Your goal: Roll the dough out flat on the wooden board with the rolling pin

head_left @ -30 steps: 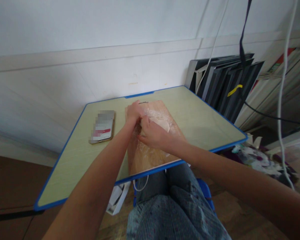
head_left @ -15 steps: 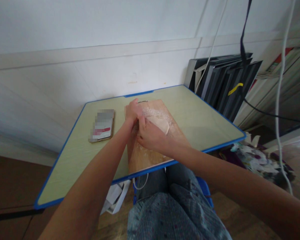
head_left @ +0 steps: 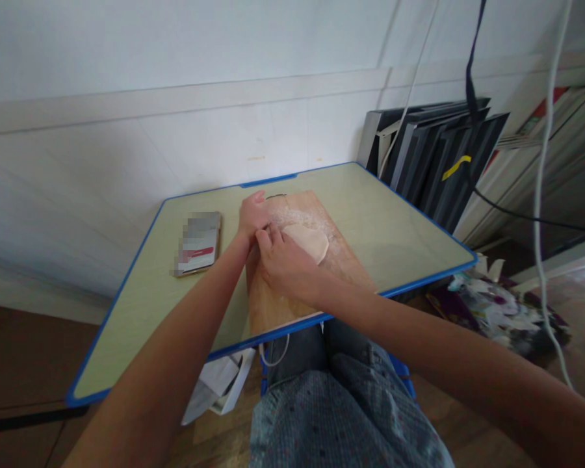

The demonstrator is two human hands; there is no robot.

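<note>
A flat, pale round of dough [head_left: 309, 242] lies on a floured wooden board [head_left: 277, 309]. My left hand [head_left: 253, 213] is at the board's upper left side, its fingers mostly hidden from me. My right hand [head_left: 287, 260] rests low over the left part of the board, fingers stretched forward beside the dough's left edge. Its fingertips nearly meet the left hand. Whether anything lies beneath the two hands is hidden.
The board stands on a pale green table with a blue rim [head_left: 429, 276]. Left of it lies a phone [head_left: 199, 244]. Dark panels [head_left: 429, 162] lean at the right by the wall, and a white cable [head_left: 541, 195] hangs down. A white box [head_left: 229, 383] sits below.
My right hand has shifted slightly left and its fingers have straightened, baring more of the dough. The left hand has moved a little left. The whole view has shifted slightly.
</note>
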